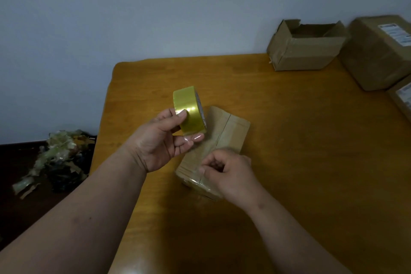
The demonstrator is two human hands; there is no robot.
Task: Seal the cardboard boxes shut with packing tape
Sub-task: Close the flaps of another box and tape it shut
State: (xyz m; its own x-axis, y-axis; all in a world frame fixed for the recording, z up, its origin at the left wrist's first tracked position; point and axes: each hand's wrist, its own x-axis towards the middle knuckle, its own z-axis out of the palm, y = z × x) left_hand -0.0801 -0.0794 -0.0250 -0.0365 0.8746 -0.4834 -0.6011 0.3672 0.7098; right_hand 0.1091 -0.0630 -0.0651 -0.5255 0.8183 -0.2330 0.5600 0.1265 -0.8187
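A small flat cardboard box [231,131] lies on the wooden table [311,162], its flaps closed with a seam down the middle. My left hand [162,140] grips a yellow-tinted roll of packing tape [189,110] just above the box's far left side. A clear strip of tape [200,153] runs from the roll down to the box's near end. There my right hand [226,171] pinches the strip's end against the box, fingers curled.
An open cardboard box [307,51] stands at the table's back right. Beside it are a large closed box [378,55] with a label and another labelled box [402,100] at the right edge. A heap of torn tape and scraps [57,160] lies on the dark floor, left.
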